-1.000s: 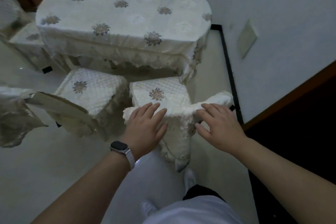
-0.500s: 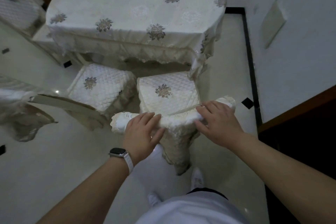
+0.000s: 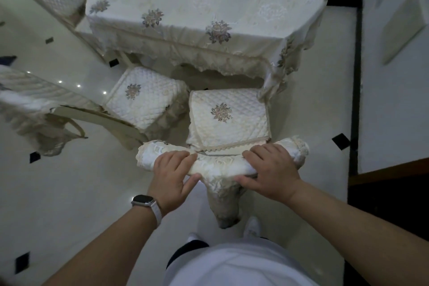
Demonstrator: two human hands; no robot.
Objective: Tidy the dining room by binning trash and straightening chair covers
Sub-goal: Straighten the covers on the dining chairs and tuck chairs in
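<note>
A second ago both hands lay flat on top of the chair back with the fingers spread. Now they have closed on it. The left hand [image 3: 173, 173] has its fingers curled over the front of the cover [image 3: 220, 165] and its thumb tucked against the rear side. The right hand [image 3: 270, 169] holds the cover the same way, further along toward the wall. The cover sits bunched in a thick roll along the top of the chair [image 3: 226, 204], its lace ends sticking out past each hand and its skirt hanging down the back toward the person's feet. The person has also leaned in, so the quilted seat [image 3: 228, 118] lies almost straight below, pushed up near the cloth-draped counter [image 3: 267, 60]. To me this looks like the shift from patting to pulling. With a firm hold at both ends, the roll can be tugged down and smoothed over the back. This cover is not yet straight. A second chair [image 3: 144, 102] stands just beside it on the left, and the one beyond [image 3: 34, 104] has its cover hanging loose, so I judge the straightening has a fair way to go. No trash shows from here.
</note>
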